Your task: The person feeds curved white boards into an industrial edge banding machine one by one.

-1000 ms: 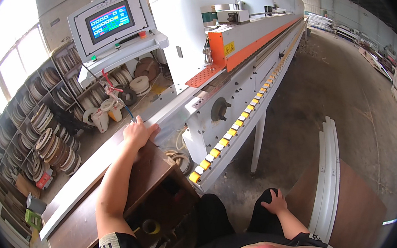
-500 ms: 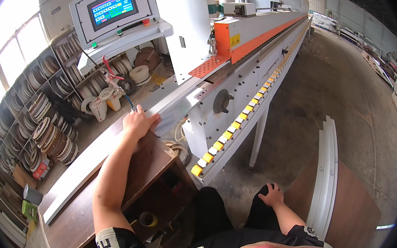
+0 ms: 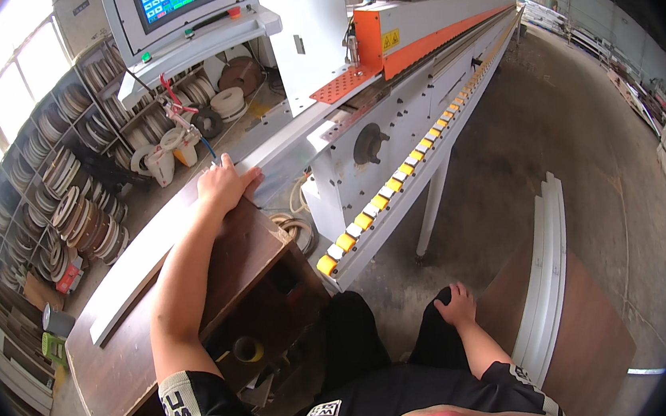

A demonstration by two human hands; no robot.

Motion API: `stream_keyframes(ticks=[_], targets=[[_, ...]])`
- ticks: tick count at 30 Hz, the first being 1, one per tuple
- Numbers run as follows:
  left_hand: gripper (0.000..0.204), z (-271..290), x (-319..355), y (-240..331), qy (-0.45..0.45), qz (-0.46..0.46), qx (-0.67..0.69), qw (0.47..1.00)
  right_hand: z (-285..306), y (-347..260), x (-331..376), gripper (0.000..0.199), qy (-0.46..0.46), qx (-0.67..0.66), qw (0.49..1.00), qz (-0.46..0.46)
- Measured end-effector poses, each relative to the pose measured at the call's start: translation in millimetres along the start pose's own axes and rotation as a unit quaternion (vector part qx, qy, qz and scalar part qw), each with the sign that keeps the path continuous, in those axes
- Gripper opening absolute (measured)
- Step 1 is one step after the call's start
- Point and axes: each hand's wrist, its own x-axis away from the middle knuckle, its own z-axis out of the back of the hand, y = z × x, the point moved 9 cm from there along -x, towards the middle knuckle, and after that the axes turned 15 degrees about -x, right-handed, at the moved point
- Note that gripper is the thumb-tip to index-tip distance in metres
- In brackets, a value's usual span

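A long, narrow white board [image 3: 146, 266] lies across the brown wooden cabinet top [image 3: 233, 254] and reaches forward onto the bed of a white machine [image 3: 329, 168]. My left hand [image 3: 222, 185] is closed over this board near the cabinet's far end, its fingers over the far side and its thumb pointing right. Part of the board is hidden beneath that hand and forearm. A perforated orange guard [image 3: 345, 85] sits over the machine's entry, ahead of my left hand. My right hand [image 3: 460, 305] rests on my knee with fingers spread, holding nothing.
A control panel with a lit screen [image 3: 177, 0] stands at upper left. Yellow-and-white rollers [image 3: 380, 202] line the machine's side. Racks of edging rolls [image 3: 55, 154] fill the left. White strips [image 3: 545, 284] lie on a brown panel [image 3: 597, 327] at right. An air gun [image 3: 179, 110] hangs beyond the board.
The board's near end has slid forward along the cabinet top toward the machine. My left hand stays on the board at nearly the same spot by the cabinet's end. The view has tilted slightly.
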Motion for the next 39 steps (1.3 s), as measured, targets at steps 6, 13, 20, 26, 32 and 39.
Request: stream_keyframes(ticks=[6, 13, 20, 26, 32, 39], targets=[[0.107, -5, -5, -2, 0.038, -0.014, -0.001, 0.999, 5, -4, 3, 0.079, 0.061, -0.019, 0.996, 0.062], [0.108, -9, -4, -4, 0.024, -0.017, -0.01, 1.0, 1, -2, 0, 0.076, 0.05, -0.009, 0.997, 0.057], [0.084, -7, -13, 8, 0.0, 0.005, 0.021, 1.0, 14, 30, 1, 0.071, 0.089, -0.11, 0.99, 0.023], [0.097, -32, -22, -6, 0.046, -0.059, -0.031, 0.997, 55, 135, 69, 0.069, 0.216, -0.093, 0.967, -0.102], [0.106, -27, -23, -13, 0.008, -0.025, -0.05, 0.998, 70, 288, 234, 0.082, 0.261, -0.001, 0.898, -0.354], [0.102, -34, -33, -9, -0.004, -0.025, -0.049, 0.998, 89, 332, 336, 0.072, 0.308, 0.039, 0.887, -0.343]])
